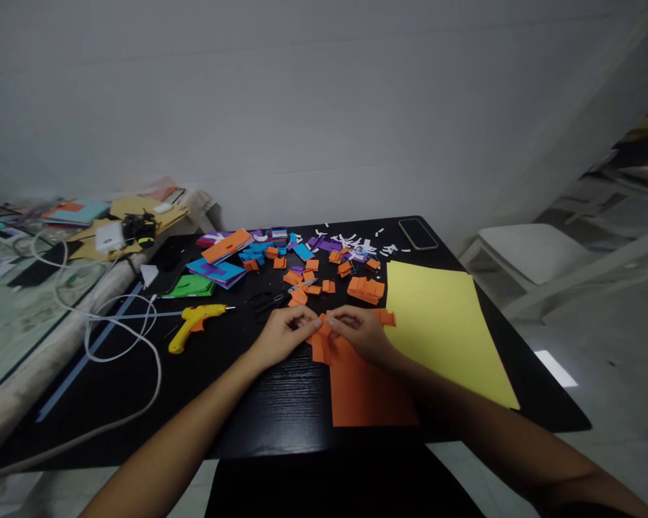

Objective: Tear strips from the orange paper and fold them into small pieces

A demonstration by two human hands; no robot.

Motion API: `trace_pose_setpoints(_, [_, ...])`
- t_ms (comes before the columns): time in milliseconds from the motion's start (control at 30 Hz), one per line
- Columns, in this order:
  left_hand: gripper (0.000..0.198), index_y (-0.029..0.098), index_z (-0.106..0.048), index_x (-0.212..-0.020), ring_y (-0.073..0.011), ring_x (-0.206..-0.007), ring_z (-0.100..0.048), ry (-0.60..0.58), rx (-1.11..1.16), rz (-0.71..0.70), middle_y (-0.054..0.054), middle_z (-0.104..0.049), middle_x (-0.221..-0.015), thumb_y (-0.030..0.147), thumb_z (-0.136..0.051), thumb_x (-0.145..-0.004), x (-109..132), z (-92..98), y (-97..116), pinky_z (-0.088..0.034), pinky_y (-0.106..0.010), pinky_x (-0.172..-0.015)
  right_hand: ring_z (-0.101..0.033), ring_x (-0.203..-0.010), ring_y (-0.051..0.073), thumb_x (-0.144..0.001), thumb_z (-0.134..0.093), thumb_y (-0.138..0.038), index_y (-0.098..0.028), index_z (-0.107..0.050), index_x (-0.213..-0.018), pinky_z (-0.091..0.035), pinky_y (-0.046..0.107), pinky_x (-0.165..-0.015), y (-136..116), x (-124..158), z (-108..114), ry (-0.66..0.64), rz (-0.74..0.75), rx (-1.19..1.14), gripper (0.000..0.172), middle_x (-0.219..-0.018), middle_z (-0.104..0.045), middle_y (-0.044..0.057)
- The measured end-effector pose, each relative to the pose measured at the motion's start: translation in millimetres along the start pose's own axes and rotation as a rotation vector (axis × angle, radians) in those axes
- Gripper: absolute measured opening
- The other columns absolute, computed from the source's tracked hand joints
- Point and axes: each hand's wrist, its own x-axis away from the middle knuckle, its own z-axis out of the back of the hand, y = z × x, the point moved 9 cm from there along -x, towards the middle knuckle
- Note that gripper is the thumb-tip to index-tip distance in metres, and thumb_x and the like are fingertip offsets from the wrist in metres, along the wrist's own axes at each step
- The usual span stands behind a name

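My left hand (284, 334) and my right hand (363, 334) meet over the middle of the table, thumbs and fingertips pinched on a small piece of orange paper (324, 327). Fingers cover part of that piece. An orange paper sheet (371, 396) lies under my right hand and forearm, with smaller orange pieces at its upper corners. Just beyond the hands are scattered folded orange paper pieces (328, 286) and a stack of orange strips (366, 289). Dark-handled pliers (263, 303) rest left of these.
Yellow paper sheets (446, 324) lie to the right, with a phone (417, 234) behind. A yellow glue gun (195, 322) and its white cable (159, 374) occupy the left. Blue, purple and green folded papers (191, 286) and white scraps (351, 244) line the back. A white chair (534, 252) stands right.
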Motion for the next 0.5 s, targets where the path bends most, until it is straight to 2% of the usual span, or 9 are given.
trace_pose_setpoints(300, [0.026,0.013,-0.073,-0.083,-0.0123,-0.068,-0.057,-0.046,-0.060,-0.066,-0.002,-0.068,-0.073,0.036,-0.064,-0.091,2,-5.4,12,-0.044,-0.021,-0.064,-0.069,-0.072,0.017,-0.081,-0.073,-0.045,-0.018,-0.070,-0.085,-0.056,0.031,-0.069,-1,-1,-1,-0.020,0.038,0.057,0.027,-0.081,-0.073,0.004])
trace_pose_setpoints(500, [0.026,0.014,-0.075,-0.084,-0.0123,-0.067,-0.056,-0.044,-0.035,-0.066,-0.002,-0.068,-0.072,0.038,-0.066,-0.090,2,-5.7,10,-0.044,-0.021,-0.062,-0.070,-0.080,0.019,-0.084,-0.071,-0.044,-0.020,-0.069,-0.086,-0.056,0.033,-0.076,-2,0,0,0.010,0.102,0.106,0.024,-0.084,-0.073,0.004])
